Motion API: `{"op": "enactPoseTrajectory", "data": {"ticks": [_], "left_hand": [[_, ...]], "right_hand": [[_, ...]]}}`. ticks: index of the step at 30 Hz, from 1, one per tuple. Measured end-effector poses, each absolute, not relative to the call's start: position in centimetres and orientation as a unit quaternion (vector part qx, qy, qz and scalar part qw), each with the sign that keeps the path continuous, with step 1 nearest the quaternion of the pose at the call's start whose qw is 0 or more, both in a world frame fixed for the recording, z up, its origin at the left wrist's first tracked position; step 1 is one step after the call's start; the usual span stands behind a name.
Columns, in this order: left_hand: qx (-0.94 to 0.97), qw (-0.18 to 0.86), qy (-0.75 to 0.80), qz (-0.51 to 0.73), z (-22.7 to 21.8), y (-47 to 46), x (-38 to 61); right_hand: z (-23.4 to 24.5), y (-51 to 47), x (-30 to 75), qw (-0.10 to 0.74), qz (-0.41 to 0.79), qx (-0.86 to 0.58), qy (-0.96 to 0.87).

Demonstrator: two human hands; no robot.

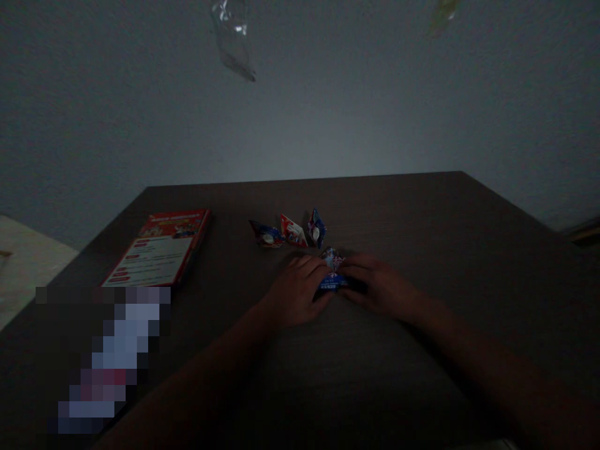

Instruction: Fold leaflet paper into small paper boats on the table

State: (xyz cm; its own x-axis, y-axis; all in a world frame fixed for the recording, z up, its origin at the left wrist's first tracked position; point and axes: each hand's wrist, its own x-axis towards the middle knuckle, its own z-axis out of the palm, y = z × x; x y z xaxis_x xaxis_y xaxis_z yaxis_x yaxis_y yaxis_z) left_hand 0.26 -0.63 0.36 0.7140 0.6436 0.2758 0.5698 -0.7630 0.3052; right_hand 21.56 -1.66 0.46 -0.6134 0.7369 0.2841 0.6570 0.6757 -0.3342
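Gripping the blue printed piece [334,282]: From my remote post I see the left hand [300,287] and the right hand [375,281] meet on it, near the middle of the brown table [412,212].
Left hand: Fingers and thumb draw in narrowly on the piece's left end.
Right hand: Fingers and thumb bracket the right end, just as narrow; the exact fingertip contact is too dark for me to tell.
Handwork: I judge that even pressure from both sides serves best, one hand steadying while the other presses, so that no crease tears or skews. Light thumbs would keep the thin walls from crushing.
Printed stock: Its faint sheen suggests glossy card or foil, though I cannot say which. A patterned section [332,256] shows just beyond the blue; I cannot tell whether it is joined.
Folded row: A left blue piece [268,237], a red-and-white piece [294,231] and a right blue piece [317,229] sit close together beyond the hands, pointed and angular.
Box or booklet: A red-and-white box or booklet [159,250] lies flat at left, rectangular, thick-edged, lined with print.
Wall: A shiny, clear plastic wrapper [232,40] shows against the pale, matte wall [375,112].
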Motion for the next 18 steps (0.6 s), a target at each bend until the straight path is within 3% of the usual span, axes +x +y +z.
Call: {"op": "enactPoseTrajectory", "data": {"ticks": [8,18], "left_hand": [[0.924,0.074,0.331,0.174,0.2,-0.3,0.2],[0.93,0.03,0.337,0.141,0.7,-0.4,0.5]], "right_hand": [[0.0,-1.5,21.6,0.229,0.079,-0.38,-0.892],[0.0,-1.7,20.3,0.173,0.017,-0.371,-0.912]]}}
